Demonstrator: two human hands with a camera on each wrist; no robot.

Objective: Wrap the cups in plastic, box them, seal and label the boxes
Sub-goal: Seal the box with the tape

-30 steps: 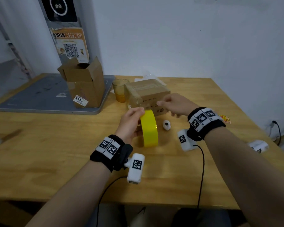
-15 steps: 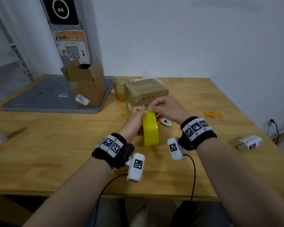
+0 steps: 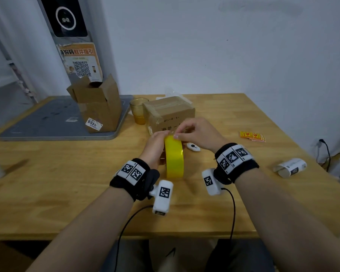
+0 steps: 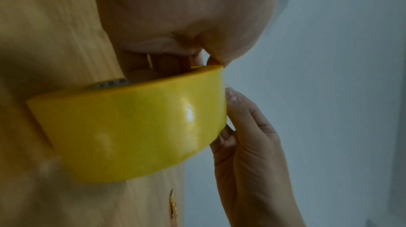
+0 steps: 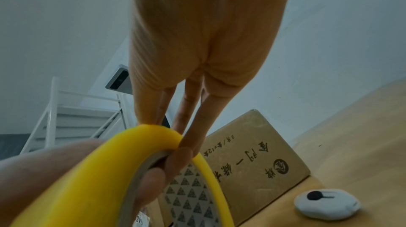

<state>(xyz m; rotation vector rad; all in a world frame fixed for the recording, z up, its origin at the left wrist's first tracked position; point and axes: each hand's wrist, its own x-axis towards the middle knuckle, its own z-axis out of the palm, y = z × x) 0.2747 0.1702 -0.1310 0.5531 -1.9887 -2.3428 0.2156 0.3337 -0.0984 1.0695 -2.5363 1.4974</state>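
My left hand [image 3: 155,143] gripped the tape roll [image 3: 174,157], standing on edge mid-table [image 3: 47,183]. My right hand [image 3: 196,132] pinched at the roll's top. The sealed box [image 3: 169,112] sat just behind, toward the far edge.

Head view looks down; wrist views closely share the tape roll [image 4: 129,126].

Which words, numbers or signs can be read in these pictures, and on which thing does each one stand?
"9466": white sticker on the open cardboard box.
QR code, with orange characters too blurred to read: poster on the wall.
Printed characters, not clearly legible: closed box.
Red marks, too small to read: yellow labels.
Print too small to read: label roll.
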